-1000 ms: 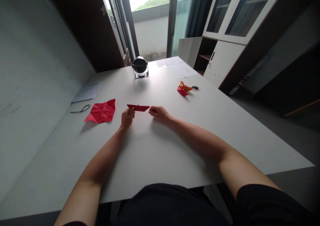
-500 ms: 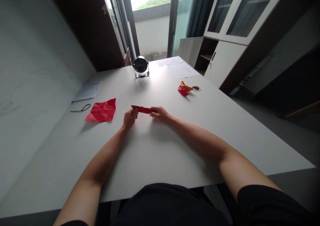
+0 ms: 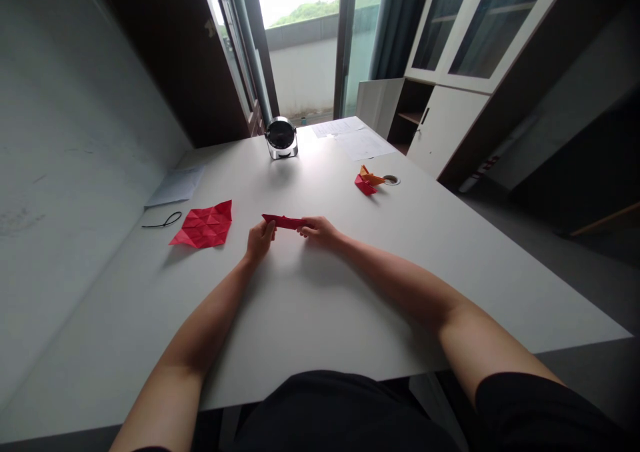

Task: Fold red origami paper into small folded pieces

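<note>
A narrow strip-like piece of folded red paper (image 3: 287,222) is held between my hands, just above the white table (image 3: 320,319). My left hand (image 3: 261,239) pinches its left end, thumb on top. At the right end, my right hand (image 3: 319,230) has its fingers closed on the paper. To the left lies a creased red sheet (image 3: 204,225) with a grid of fold lines and raised corners. Farther off on the right sit a small red folded-paper piece (image 3: 365,185) and an orange one (image 3: 371,176), touching each other.
A round black device on a metal stand (image 3: 281,139) stands at the back. Printed papers (image 3: 363,144) lie at the far right, beyond a round cable hole (image 3: 392,180). On the left are a black cable tie (image 3: 163,221) and white sheets (image 3: 175,185) by the wall.
My right fingers have shifted slightly on the right end of the folded red paper. The whole view has tipped slightly; both hands keep their hold.
</note>
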`<state>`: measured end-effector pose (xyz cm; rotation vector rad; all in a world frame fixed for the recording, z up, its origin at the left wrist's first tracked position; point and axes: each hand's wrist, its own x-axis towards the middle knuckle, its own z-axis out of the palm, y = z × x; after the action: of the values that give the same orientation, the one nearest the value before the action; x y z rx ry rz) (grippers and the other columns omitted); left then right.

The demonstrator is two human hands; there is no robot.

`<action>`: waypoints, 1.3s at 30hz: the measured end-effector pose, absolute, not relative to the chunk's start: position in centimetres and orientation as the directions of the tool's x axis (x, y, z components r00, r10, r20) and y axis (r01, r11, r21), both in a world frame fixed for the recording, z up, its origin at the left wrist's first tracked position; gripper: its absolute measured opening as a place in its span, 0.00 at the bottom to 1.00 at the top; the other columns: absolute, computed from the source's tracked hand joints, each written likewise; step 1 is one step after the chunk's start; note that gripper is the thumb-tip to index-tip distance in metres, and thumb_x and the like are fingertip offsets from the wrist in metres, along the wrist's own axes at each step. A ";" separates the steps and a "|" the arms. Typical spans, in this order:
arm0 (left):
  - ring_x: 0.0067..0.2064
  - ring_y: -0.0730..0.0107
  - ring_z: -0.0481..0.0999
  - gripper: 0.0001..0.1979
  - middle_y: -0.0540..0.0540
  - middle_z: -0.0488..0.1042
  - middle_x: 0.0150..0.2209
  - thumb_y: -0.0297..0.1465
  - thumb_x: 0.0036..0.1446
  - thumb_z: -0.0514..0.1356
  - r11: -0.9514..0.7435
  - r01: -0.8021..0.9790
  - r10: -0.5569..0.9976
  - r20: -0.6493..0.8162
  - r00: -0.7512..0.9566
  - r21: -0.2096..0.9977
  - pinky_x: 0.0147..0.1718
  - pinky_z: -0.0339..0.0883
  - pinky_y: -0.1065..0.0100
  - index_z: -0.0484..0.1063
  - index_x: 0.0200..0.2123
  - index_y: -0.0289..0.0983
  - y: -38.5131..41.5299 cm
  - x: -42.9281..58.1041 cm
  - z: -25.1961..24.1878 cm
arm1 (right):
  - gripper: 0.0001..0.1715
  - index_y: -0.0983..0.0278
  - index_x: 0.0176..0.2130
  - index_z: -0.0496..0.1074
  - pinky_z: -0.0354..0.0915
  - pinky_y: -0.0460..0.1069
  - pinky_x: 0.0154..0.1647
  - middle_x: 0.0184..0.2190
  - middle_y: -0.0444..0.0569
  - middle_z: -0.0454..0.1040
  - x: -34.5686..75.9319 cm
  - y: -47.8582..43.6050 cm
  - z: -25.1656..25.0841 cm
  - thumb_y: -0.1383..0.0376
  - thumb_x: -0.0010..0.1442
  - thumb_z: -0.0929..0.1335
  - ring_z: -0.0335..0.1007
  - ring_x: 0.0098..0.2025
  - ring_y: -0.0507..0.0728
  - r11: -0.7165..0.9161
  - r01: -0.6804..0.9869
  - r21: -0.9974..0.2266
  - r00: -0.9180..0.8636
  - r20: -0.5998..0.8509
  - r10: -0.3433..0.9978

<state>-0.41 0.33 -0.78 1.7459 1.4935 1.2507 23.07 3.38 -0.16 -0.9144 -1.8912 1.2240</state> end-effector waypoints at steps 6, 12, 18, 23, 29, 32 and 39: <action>0.23 0.73 0.67 0.18 0.51 0.69 0.21 0.45 0.62 0.55 -0.257 0.455 0.951 0.306 -0.035 0.852 0.26 0.62 0.70 0.69 0.28 0.37 0.4 -0.5 -0.9 | 0.11 0.66 0.35 0.76 0.63 0.45 0.33 0.26 0.44 0.75 22.9 3.6 -0.8 0.63 0.54 0.66 0.69 0.29 0.51 0.330 0.223 -0.917 -0.486 0.189 0.854; 0.24 0.72 0.69 0.16 0.50 0.71 0.23 0.43 0.62 0.55 -0.242 0.452 0.967 0.252 0.040 0.859 0.28 0.64 0.70 0.70 0.30 0.37 0.9 -0.9 -1.1 | 0.10 0.65 0.33 0.75 0.61 0.45 0.33 0.26 0.44 0.76 22.8 3.6 -0.9 0.63 0.55 0.66 0.67 0.28 0.50 0.364 0.275 -0.890 -0.482 0.200 0.853; 0.27 0.70 0.72 0.14 0.48 0.74 0.25 0.41 0.61 0.55 -0.250 0.528 0.967 0.237 0.093 0.812 0.30 0.65 0.69 0.72 0.32 0.37 1.0 -1.1 -1.0 | 0.10 0.64 0.33 0.76 0.56 0.45 0.31 0.26 0.43 0.75 22.7 3.6 -0.8 0.64 0.55 0.65 0.63 0.27 0.49 0.424 0.337 -0.841 -0.486 0.231 0.843; 0.27 0.69 0.73 0.15 0.48 0.76 0.25 0.43 0.60 0.56 -0.248 0.596 0.968 0.223 0.117 0.764 0.30 0.64 0.68 0.73 0.31 0.37 0.8 -1.0 -0.8 | 0.09 0.64 0.31 0.75 0.53 0.45 0.30 0.24 0.42 0.71 22.6 3.4 -0.5 0.63 0.54 0.66 0.58 0.27 0.49 0.469 0.368 -0.803 -0.504 0.251 0.826; 0.27 0.69 0.73 0.15 0.48 0.76 0.25 0.42 0.61 0.56 -0.261 0.626 0.964 0.226 0.137 0.735 0.30 0.63 0.69 0.73 0.30 0.38 0.9 -1.0 -0.9 | 0.10 0.65 0.28 0.72 0.50 0.45 0.29 0.22 0.40 0.66 22.7 3.4 -0.6 0.62 0.55 0.65 0.54 0.26 0.49 0.506 0.377 -0.776 -0.519 0.275 0.809; 0.26 0.69 0.73 0.15 0.48 0.76 0.25 0.42 0.60 0.56 -0.264 0.637 0.964 0.227 0.141 0.724 0.30 0.63 0.69 0.73 0.30 0.38 0.9 -1.0 -0.8 | 0.10 0.65 0.28 0.71 0.50 0.45 0.29 0.22 0.40 0.64 22.7 3.4 -0.6 0.62 0.55 0.64 0.53 0.26 0.49 0.508 0.382 -0.772 -0.521 0.275 0.808; 0.27 0.69 0.73 0.15 0.48 0.76 0.25 0.42 0.61 0.56 -0.266 0.646 0.963 0.230 0.142 0.716 0.30 0.63 0.69 0.73 0.30 0.38 0.9 -0.9 -0.8 | 0.09 0.64 0.28 0.71 0.51 0.45 0.30 0.22 0.40 0.62 22.6 3.4 -0.6 0.63 0.55 0.64 0.53 0.26 0.49 0.522 0.395 -0.756 -0.531 0.276 0.801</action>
<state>-0.94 0.87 -0.80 1.9751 1.5373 0.9365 22.60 3.42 -0.57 -0.9689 -2.1431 0.8482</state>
